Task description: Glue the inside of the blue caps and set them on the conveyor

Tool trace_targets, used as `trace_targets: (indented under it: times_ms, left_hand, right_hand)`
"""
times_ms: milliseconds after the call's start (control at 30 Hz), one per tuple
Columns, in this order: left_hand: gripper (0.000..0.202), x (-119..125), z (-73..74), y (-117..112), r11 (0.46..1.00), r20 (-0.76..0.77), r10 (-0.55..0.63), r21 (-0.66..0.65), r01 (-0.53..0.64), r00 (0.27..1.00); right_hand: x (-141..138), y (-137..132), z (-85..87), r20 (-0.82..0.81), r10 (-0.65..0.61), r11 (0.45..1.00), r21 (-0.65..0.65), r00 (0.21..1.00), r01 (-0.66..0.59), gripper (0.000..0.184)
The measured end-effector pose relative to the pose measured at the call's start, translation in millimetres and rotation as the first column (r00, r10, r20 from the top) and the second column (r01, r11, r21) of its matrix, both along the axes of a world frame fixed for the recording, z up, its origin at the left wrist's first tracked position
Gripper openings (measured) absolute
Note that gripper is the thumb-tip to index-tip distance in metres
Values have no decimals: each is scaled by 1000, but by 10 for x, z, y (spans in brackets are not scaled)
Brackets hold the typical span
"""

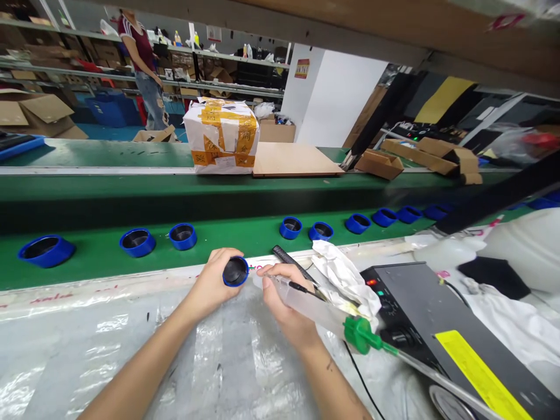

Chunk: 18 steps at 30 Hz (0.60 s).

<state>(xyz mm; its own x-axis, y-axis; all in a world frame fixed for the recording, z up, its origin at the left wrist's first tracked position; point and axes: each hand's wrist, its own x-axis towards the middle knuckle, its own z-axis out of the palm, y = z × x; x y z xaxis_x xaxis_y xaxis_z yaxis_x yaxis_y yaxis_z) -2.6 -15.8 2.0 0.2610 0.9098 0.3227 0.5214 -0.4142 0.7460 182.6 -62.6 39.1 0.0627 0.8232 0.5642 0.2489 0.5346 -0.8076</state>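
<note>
My left hand (pixel 217 281) is closed round a small blue cup (pixel 235 272) with a black inside, its opening tilted toward me. My right hand (pixel 286 297) grips a clear dispensing syringe (pixel 312 308) with a green cap and a hose at its rear. The syringe's thin tip points left, at the rim of the cup; whether it touches cannot be made out. A dark pen-like stick lies along the syringe barrel. Beyond my hands, more blue cups (pixel 182 236) stand in a row on the green belt (pixel 236 242).
Right of my hand lies a crumpled white cloth (pixel 345 274), beside a black control box (pixel 433 309) with lit indicators. A dark-handled tool (pixel 291 261) rests behind my right hand. A taped carton (pixel 222 137) sits on the upper ledge. Another person (pixel 142 64) stands far back left.
</note>
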Motion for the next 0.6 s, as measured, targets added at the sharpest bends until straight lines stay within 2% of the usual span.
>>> trace_targets:
  times_ms: [600]
  left_hand:
    - [50, 4, 25, -25, 998, 13, -10, -57, 11, 1000]
  right_hand:
    - [-20, -34, 6, -6, 1, 998, -64, 1000, -1, 6]
